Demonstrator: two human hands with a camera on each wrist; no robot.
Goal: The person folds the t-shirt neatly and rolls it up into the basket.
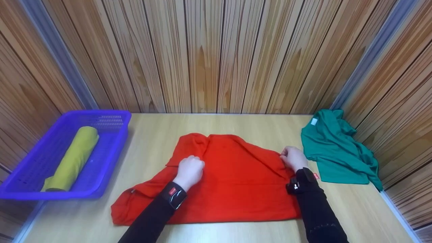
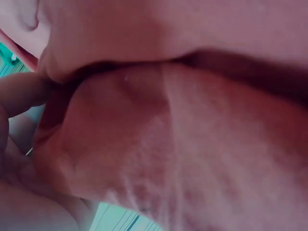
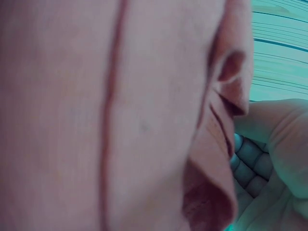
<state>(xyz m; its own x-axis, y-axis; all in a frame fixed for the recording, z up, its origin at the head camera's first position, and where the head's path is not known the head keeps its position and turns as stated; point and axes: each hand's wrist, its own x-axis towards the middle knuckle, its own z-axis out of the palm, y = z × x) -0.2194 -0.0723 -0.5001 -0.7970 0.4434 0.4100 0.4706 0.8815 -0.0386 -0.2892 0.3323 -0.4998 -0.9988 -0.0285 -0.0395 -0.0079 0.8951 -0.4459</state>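
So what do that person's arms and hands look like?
The left hand and right hand are bare, with no gloves. The left sleeve and right sleeve are black. The left wristband is black with a small red label; the right wristband is black too, with a shiny piece and a red tag at its edge.

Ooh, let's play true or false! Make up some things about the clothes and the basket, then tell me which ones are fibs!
1. The left hand and right hand both touch the red cloth. True.
2. A green cloth lies on the table. True.
3. The green cloth is left of the red cloth. False: it is to the right.
4. The purple basket holds a yellow roll. True.
5. The yellow roll stands upright. False: it lies on its side.
6. The purple basket is right of the red cloth. False: it is to the left.
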